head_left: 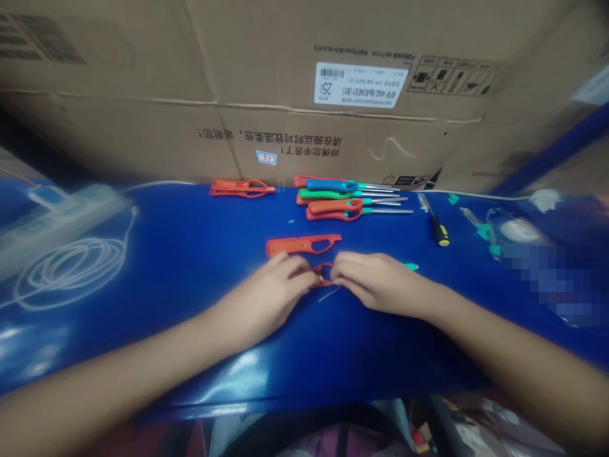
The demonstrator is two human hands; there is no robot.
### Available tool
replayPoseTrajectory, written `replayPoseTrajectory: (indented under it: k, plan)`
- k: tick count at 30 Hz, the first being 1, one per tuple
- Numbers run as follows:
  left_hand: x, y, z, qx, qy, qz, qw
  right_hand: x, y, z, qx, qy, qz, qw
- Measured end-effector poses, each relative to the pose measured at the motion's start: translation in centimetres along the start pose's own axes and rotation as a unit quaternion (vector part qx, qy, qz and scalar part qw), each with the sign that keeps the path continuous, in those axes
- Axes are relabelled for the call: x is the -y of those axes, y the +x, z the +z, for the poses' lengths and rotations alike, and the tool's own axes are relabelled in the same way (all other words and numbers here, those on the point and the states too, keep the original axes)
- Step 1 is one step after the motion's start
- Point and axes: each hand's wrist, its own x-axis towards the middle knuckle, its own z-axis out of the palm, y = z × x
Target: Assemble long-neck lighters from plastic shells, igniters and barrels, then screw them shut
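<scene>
An orange lighter casing [325,273] lies low over the blue table between my hands, its trigger loop showing. My left hand [280,279] has its fingers closed on the casing's left part. At the loop's right end, my right hand [375,279] pinches with bent fingers; the fingertips hide what is between them. A thin wire [328,294] sticks out below my right fingertips. Just beyond my left hand rests another orange casing half [299,245]. A turquoise piece [410,266] peeks out behind my right hand.
Several gas lighters [333,207] with metal tubes are piled near the cardboard box [266,70]. Left of them are more orange casings [240,187]. A screwdriver [438,230] lies to the right. A power strip [71,212] and coiled white cable [71,273] occupy the left side.
</scene>
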Motion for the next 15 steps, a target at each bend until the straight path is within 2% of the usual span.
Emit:
replayPoseTrajectory:
  k: [3, 10, 15]
  plan:
    - [0.00, 0.05, -0.04, 0.003, -0.003, -0.004, 1.000, 0.04, -0.04, -0.03, 0.009, -0.038, -0.016, 0.999]
    - [0.03, 0.12, 0.00, 0.001, -0.002, -0.001, 1.000, -0.16, 0.10, -0.34, -0.005, 0.086, 0.009, 0.996]
    - [0.13, 0.10, 0.05, 0.005, -0.002, -0.001, 1.000, -0.06, 0.06, -0.59, 0.001, 0.090, 0.018, 0.996]
